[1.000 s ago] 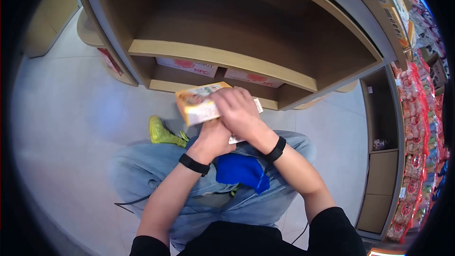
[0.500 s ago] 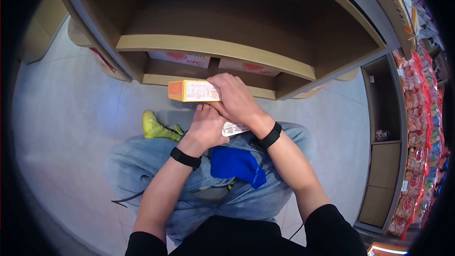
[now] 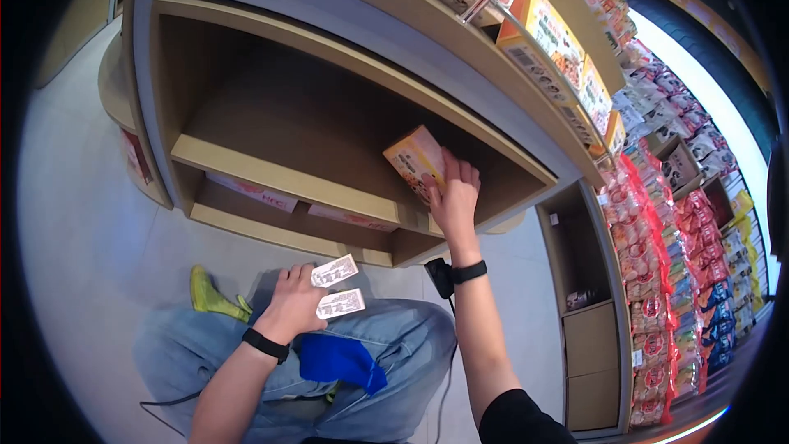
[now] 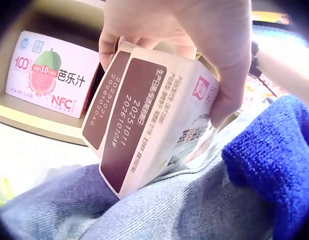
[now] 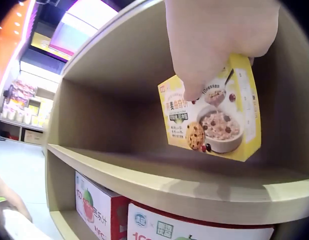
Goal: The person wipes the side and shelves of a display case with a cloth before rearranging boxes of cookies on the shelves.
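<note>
My right hand (image 3: 457,201) grips a yellow-and-white cookie box (image 3: 413,163) inside the upper compartment of the wooden shelf (image 3: 283,127). In the right wrist view, the box front shows a cookie and a bowl of cereal, and it hangs tilted above the shelf board. Low over my lap, my left hand (image 3: 289,306) holds two small cartons (image 4: 137,120) side by side, thumb on one side and fingers on the other. Their brown end panels with printed dates face the left wrist camera. A blue cloth (image 3: 339,359) lies on the jeans close by.
White-and-red juice cartons (image 5: 97,205) stand in the low compartment below. Boxes (image 3: 542,41) line the ledge above the shelf opening. Bagged snacks (image 3: 649,304) hang at the right, beside a dark cabinet (image 3: 579,255). A yellow-green shoe (image 3: 209,289) is on the floor.
Both hands were together at the yellow box above the lap. The right hand has carried it up and right into the shelf, while the left stays low with the two cartons. The head view has turned right.
</note>
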{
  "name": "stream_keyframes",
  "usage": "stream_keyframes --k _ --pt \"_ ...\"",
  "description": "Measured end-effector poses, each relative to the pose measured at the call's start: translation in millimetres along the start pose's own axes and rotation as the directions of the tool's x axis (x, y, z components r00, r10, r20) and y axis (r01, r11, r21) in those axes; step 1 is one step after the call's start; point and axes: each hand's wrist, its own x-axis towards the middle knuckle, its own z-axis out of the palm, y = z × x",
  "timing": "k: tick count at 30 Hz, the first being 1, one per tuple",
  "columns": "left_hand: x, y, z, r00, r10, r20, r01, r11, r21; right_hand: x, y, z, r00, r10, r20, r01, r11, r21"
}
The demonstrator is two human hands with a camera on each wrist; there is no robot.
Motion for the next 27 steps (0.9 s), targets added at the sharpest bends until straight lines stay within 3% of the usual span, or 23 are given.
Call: stream_keyframes --k 2,3,8,10,13,22,27 --pt "-0.9 1.6 -2.8 0.996 -0.033 0.079 0.031 0.999 0.016 7.8 18.6 6.6 0.973 -0.033 0.23 0.042 0.998 -0.036" --pt "-0.4 1.2 -2.7 0.995 -0.039 0.088 0.037 0.999 0.019 8.1 26.7 12.9 0.962 -0.044 0.268 0.058 0.997 -0.044" --pt "-0.9 -2.1 0.1 0.996 -0.038 0.082 0.034 0.998 0.049 13.3 51.0 47.0 0.964 -0.176 0.202 0.22 0.95 -0.221" --pt "-0.7 -1.8 1.5 0.998 -0.02 0.064 0.016 0.998 0.067 16.9 45.3 46.7 0.953 -0.034 0.3 0.109 0.966 -0.236" --pt "0.0 -2.9 1.9 0.996 -0.033 0.082 0.03 0.998 0.046 18.8 35.8 55.7 0.953 0.063 0.295 -0.001 0.979 -0.206" --pt "-2.0 -3.9 3.4 0.999 -0.024 0.048 0.023 0.999 0.023 23.9 45.4 89.8 0.981 0.082 0.177 -0.028 0.957 -0.289" --pt "-3.8 -2.7 -0.1 0.999 -0.019 0.036 0.02 1.0 -0.01 26.0 67.0 91.6 0.964 0.134 0.231 -0.056 0.947 -0.315"
